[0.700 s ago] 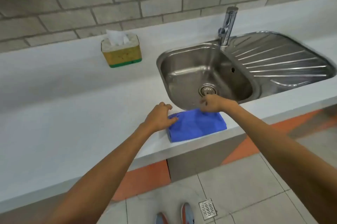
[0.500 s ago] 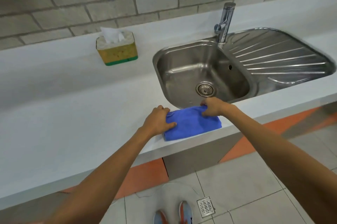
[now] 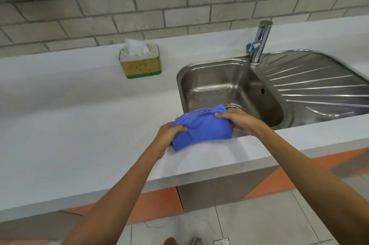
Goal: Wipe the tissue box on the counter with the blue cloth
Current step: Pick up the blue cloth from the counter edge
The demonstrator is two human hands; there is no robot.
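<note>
Head view: your left hand point(image 3: 169, 134) and right hand point(image 3: 238, 121) grip the blue cloth point(image 3: 201, 128); rubbing hard could push the light tissue box point(image 3: 140, 61) over

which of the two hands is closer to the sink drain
The right hand, gripping the blue cloth at its sink-side end just in front of the drain; the left hand holds the opposite end.
</note>
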